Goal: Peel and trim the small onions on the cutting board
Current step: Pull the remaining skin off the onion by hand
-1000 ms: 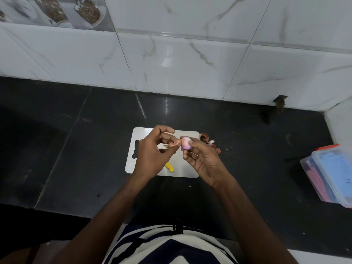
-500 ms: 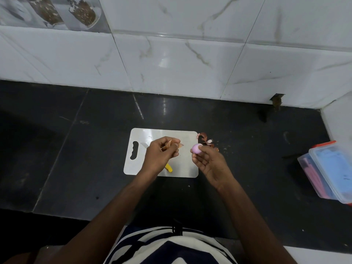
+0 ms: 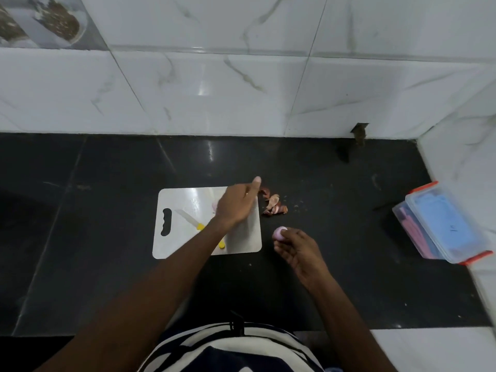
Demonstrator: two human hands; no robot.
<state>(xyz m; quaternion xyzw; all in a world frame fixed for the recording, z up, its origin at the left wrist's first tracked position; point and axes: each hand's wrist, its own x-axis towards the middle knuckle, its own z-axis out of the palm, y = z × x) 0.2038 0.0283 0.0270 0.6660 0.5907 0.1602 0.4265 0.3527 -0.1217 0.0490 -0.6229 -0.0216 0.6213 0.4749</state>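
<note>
Worktop [image 3: 107, 264] is polished black stone, seams visible, runs to a white marble-look tile wall [image 3: 241, 89] at the back and a return wall at the right edge; board [image 3: 241, 242] sits mid-worktop, handle slot to the left; knife [image 3: 192, 219] lies on it, white blade, yellow handle, partly under the left forearm; a pale pink piece [image 3: 214, 206] shows on the board just beside the left hand, can't tell what it is; left hand [image 3: 236, 204] is over the board's back-right corner, one finger stretched out toward the skins [image 3: 273, 204], blurred, can't tell if it holds anything; skins are heaped on the worktop just off the board's right edge; right hand [image 3: 295, 251] is off the board's front-right corner, fingertips pinching a peeled pink onion [image 3: 279, 233]; clear box [image 3: 440, 224] with orange clips at the worktop's right edge.
</note>
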